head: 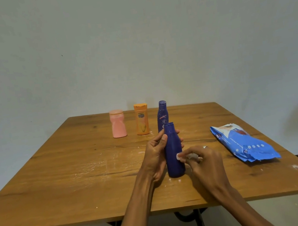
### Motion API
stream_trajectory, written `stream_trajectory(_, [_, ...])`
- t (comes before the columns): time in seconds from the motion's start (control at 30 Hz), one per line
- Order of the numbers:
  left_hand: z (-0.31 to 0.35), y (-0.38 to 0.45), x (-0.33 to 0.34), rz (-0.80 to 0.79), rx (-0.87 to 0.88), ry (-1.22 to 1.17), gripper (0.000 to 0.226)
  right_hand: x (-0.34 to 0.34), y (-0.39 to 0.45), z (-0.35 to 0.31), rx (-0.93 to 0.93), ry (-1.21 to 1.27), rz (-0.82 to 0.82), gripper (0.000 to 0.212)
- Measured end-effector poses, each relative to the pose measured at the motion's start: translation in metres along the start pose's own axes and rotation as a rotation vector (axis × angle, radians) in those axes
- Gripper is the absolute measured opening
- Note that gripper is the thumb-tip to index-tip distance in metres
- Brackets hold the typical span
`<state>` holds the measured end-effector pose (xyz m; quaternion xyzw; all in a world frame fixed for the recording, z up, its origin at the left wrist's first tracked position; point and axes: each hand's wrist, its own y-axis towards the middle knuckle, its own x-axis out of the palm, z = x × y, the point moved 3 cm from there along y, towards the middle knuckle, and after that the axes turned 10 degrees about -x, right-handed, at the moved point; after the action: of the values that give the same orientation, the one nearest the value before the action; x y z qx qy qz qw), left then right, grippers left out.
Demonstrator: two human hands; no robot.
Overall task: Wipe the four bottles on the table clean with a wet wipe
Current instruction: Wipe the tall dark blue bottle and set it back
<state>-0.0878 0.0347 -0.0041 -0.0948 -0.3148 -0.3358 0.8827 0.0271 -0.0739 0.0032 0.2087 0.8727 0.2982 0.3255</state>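
At frame centre, my left hand (156,155) grips the blue bottle (174,153) upright on the table (77,179). My right hand (205,160) pinches the wet wipe (180,156) against its side.

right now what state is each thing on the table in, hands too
near blue bottle: upright, gripped by the left hand, cap on
left hand: curled round the bottle
right hand: pinching the wet wipe
wet wipe: bunched, pressed on the bottle's side
far blue bottle: upright, untouched
orange bottle: upright, cap closed
pink bottle: upright, cap closed
wipes pack: lying flat
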Motion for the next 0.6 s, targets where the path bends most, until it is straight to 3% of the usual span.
stream_trajectory(0.37, [-0.003,0.000,-0.001,0.035,0.010,0.023,0.036,0.007,0.057,-0.022,-0.183,-0.105,0.245,0.023])
stream_trajectory(0.6, [-0.003,0.000,-0.002,0.023,-0.011,0.013,0.039,0.011,0.030,-0.022,-0.232,-0.113,0.103,0.031])
